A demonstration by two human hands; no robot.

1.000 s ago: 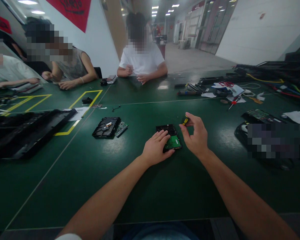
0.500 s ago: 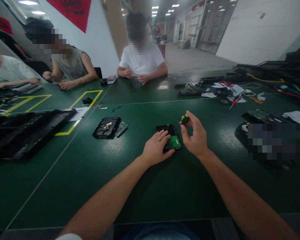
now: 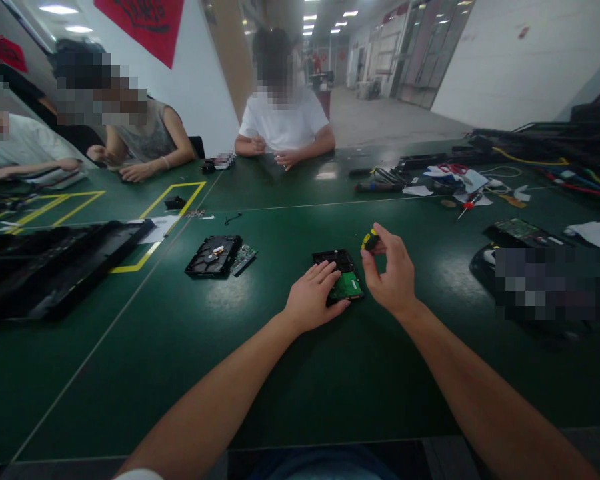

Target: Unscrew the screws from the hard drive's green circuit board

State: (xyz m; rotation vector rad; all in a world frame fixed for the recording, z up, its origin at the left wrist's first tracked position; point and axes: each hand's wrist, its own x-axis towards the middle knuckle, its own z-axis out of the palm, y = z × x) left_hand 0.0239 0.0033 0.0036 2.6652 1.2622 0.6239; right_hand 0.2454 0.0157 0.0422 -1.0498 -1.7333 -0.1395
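A black hard drive (image 3: 336, 259) with a green circuit board (image 3: 347, 287) facing up lies on the green table (image 3: 290, 373) in front of me. My left hand (image 3: 311, 298) rests flat on its left side, fingers stretched over the board. My right hand (image 3: 393, 272) hovers just right of the drive, fingers pinched round the yellow-and-black handle of a small screwdriver (image 3: 370, 240), held upright above the drive's far right corner. The screwdriver's tip is hidden behind my fingers.
A second opened hard drive (image 3: 213, 255) with a loose circuit board (image 3: 243, 257) lies to the left. A long black panel (image 3: 50, 263) fills the left side. Tools, cables and papers (image 3: 455, 180) clutter the far right. Three other people sit across the table.
My right hand has turned the screwdriver handle slightly between its fingers. My left hand and the drive have stayed put.
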